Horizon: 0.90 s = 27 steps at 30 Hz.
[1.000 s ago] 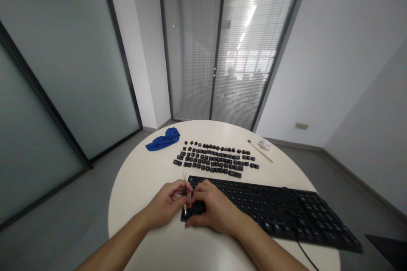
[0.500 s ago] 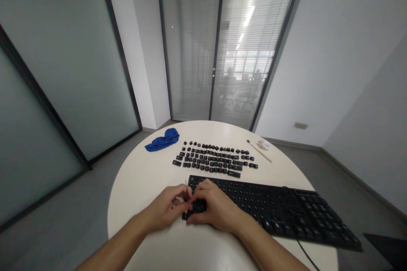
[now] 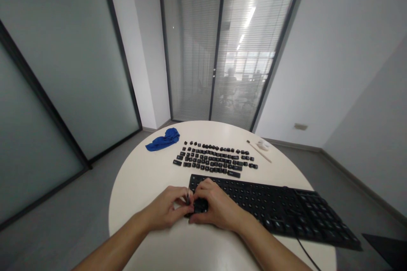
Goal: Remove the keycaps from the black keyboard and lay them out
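Note:
A black keyboard [image 3: 254, 199] lies at a slant on the round white table, many of its left-side keycaps off. At its left end, my left hand [image 3: 173, 207] is closed, thumb and fingers pinching a small, thin item too small to make out. My right hand [image 3: 216, 205] curls over the keyboard's lower left corner, its fingertips touching those of my left hand; what its fingers grip is hidden. Beyond the keyboard, loose black keycaps [image 3: 234, 174] lie in rows.
A blue cloth [image 3: 163, 139] lies at the table's [image 3: 140, 182] back left. At the back right are a thin brush [image 3: 259, 151] and a small clear packet [image 3: 263, 145]. A cable [image 3: 308, 256] runs off the front edge. Another dark object [image 3: 386, 247] is at the far right.
Both hands have shifted very slightly right, still together over the keyboard's left end. The thin item in my left hand is tilted a little differently.

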### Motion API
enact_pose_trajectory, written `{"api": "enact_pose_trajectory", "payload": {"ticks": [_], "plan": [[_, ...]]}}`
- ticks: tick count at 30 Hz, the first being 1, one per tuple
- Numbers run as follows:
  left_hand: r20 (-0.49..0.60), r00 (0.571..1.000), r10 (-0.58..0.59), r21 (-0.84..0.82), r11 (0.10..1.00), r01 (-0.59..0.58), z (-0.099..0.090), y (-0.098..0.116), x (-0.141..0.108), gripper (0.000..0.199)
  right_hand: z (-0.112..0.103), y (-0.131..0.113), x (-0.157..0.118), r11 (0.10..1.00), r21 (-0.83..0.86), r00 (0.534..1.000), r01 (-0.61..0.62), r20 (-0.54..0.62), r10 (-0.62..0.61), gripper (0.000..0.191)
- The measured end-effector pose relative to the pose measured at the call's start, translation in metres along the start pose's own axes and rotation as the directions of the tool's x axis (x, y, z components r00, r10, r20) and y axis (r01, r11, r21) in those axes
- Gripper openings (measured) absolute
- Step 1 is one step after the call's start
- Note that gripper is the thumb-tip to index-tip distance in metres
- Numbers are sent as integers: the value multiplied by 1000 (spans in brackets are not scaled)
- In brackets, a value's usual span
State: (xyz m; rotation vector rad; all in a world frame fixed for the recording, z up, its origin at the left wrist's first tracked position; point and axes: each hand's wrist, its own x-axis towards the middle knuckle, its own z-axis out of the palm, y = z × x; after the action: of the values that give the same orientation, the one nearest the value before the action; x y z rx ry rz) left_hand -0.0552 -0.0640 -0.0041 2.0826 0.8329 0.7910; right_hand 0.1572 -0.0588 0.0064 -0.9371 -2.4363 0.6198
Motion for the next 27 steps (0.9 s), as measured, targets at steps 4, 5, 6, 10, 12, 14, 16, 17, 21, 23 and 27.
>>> {"api": "enact_pose_trajectory", "payload": {"ticks": [4, 5, 6, 10, 12, 14, 16, 17, 21, 23, 27], "plan": [[-63, 998, -21, -29, 999, 19, 4, -7, -1, 9, 0, 1, 0, 1000, 0, 1000, 16, -4, -16, 36], [-72, 997, -16, -38, 999, 13, 5, -8, -2, 9, 0, 1, 0, 1000, -1, 1000, 20, -6, -20, 36], [-80, 997, -9, -47, 999, 5, 5, -9, -2, 9, 1, 1, 0, 1000, -2, 1000, 23, -7, -23, 36], [-51, 997, 59, -36, 998, -61, 3, -9, -4, 8, 1, 2, 0, 1000, 1, 1000, 25, -5, -25, 33], [-14, 996, 92, 7, 996, -92, 1, -6, -4, 7, 1, 3, 0, 1000, 7, 1000, 26, -4, -26, 30], [22, 992, 127, 53, 990, -128, -1, -1, -4, 8, 1, 3, 0, 1000, 13, 1000, 25, -9, -25, 29], [44, 985, 166, 73, 983, -169, -3, 3, -3, 9, 2, 3, 0, 1000, 14, 1000, 23, -12, -23, 28], [45, 982, 181, 73, 980, -184, -3, 4, -3, 9, 2, 3, 0, 1000, 13, 1000, 23, -13, -23, 27], [19, 981, 194, 54, 979, -195, -3, 2, -4, 10, 1, 3, -1, 1000, 13, 1000, 24, -8, -24, 24], [-18, 984, 177, 40, 984, -176, -1, -1, -5, 10, 1, 3, -1, 1000, 15, 1000, 28, -8, -28, 25], [-78, 985, 151, -17, 988, -153, 3, -7, -6, 11, 2, 1, -1, 999, -8, 999, 41, -24, -42, 24]]}}
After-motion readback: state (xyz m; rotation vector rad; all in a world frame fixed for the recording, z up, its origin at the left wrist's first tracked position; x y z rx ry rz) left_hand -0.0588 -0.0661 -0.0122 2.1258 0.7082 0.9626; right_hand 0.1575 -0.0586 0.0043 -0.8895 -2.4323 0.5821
